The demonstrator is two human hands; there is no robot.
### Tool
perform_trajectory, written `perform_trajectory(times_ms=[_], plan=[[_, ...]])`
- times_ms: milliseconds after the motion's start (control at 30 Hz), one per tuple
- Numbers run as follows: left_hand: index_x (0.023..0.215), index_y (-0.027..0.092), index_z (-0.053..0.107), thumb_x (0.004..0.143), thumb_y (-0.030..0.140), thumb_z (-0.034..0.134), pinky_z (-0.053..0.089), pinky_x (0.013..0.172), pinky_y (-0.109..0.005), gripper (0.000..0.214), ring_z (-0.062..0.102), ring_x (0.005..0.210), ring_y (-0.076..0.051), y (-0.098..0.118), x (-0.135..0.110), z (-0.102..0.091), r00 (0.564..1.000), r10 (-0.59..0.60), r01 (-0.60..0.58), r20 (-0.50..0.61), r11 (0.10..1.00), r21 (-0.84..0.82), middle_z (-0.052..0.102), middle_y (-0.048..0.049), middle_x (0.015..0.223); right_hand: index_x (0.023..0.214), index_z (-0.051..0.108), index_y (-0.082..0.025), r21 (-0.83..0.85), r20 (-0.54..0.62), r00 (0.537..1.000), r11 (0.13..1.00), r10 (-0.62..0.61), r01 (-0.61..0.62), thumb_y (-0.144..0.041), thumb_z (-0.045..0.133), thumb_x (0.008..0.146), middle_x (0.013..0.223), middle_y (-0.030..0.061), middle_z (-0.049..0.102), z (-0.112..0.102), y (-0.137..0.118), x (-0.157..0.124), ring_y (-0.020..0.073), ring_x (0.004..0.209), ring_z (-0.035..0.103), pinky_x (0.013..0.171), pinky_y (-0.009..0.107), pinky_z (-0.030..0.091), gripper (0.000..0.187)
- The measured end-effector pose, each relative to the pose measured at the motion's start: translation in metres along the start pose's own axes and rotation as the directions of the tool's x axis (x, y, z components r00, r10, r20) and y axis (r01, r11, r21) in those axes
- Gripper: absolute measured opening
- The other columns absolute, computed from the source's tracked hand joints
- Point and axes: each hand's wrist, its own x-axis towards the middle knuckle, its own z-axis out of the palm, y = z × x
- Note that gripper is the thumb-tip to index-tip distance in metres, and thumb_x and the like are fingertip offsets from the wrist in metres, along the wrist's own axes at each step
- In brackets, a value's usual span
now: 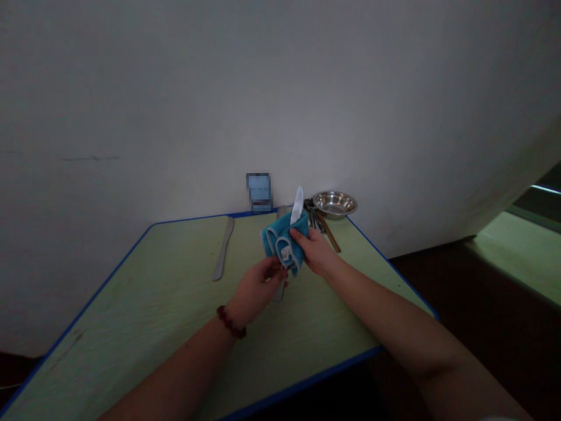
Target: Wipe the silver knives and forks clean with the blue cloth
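Observation:
A table knife points up and away from me, its pale blade showing above a folded blue cloth with light edging and a white tag. My right hand is closed on the cloth, which wraps the middle of the knife. Below the cloth, my left hand pinches at the knife's lower end; its fingers mostly hide the handle. Under my hands lies another piece of flat metal cutlery, partly covered. To the left, a separate table knife rests on the table.
A shallow steel bowl stands at the table's back right corner. Beside it lie several metal utensils and brown chopsticks. A blurred device leans against the wall. The pale green table has blue edging.

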Motion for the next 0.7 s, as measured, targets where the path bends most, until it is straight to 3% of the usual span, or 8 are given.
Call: perform_trajectory(times_ms=[700], plan=[[0.085, 0.017, 0.056, 0.069, 0.026, 0.050, 0.045, 0.062, -0.029, 0.020, 0.056, 0.061, -0.014, 0.0040, -0.0025, -0.0028, 1.000, 0.001, -0.001, -0.005, 0.995, 0.097, 0.059, -0.0024, 0.071, 0.070, 0.059, -0.018, 0.004, -0.019, 1.000, 1.000, -0.008, 0.008, -0.036, 0.065, 0.056, 0.064, -0.0029, 0.063, -0.0049, -0.0073, 0.0034, 0.0084, 0.053, 0.055, 0.055, 0.023, 0.045, 0.023]])
